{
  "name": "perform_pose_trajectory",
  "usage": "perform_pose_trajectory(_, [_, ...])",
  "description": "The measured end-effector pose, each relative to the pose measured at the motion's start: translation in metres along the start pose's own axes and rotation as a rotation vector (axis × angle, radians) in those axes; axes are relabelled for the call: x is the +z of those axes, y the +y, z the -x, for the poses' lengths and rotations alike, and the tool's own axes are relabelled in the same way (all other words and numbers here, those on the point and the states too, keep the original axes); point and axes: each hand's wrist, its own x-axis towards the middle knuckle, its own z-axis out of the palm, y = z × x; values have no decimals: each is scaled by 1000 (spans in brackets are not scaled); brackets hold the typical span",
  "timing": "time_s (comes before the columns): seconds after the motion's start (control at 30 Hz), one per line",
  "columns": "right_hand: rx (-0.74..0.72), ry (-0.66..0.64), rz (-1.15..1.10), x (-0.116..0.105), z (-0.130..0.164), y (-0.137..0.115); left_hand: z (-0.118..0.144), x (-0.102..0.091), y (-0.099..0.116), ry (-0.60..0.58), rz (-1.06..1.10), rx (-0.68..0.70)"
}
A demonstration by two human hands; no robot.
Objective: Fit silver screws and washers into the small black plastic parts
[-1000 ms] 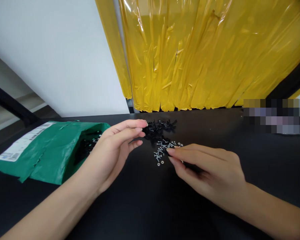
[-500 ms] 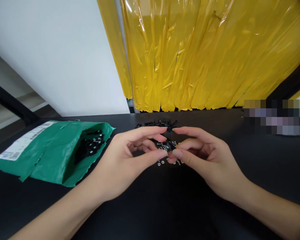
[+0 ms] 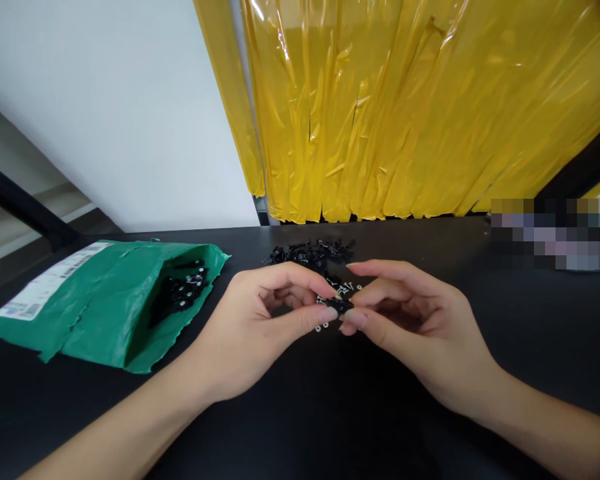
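Between the fingertips of both hands is a small black part [image 3: 339, 305], held just above the table; its exact kind is too small to make out. My left hand [image 3: 275, 320] pinches its left end with thumb and forefinger. On the other end, my right hand [image 3: 405, 307] closes its thumb and middle finger, while the forefinger stretches out free. Behind and below the fingertips lie several silver screws [image 3: 347, 288] and small washers [image 3: 319, 328], partly covered by the hands. Farther back is a heap of small black parts [image 3: 310, 252].
A torn-open green plastic mailer [image 3: 95, 307] lies at the left, with black parts with silver dots [image 3: 185, 293] in its mouth. Yellow plastic strips [image 3: 380, 120] hang behind the black table [image 3: 300, 413]. A blurred-out item [image 3: 555, 240] sits at the far right.
My left forefinger has come down onto the black part, which now lies flatter between the hands. More of the black heap behind shows.
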Motion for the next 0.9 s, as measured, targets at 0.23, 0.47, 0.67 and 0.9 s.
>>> perform_pose_trajectory(0.23, [-9,-6,7,-2,3,0,0,4,0,25,10,2])
perform_pose_trajectory(0.47, [-78,52,65,-1,4,0,5,3,0,67,-146,263])
perform_pose_trajectory(0.67, [-177,66,190,-1,3,-2,9,3,0,91,-418,527])
perform_pose_trajectory(0.9, [-199,63,208,-2,4,-1,11,5,-5,119,-366,484])
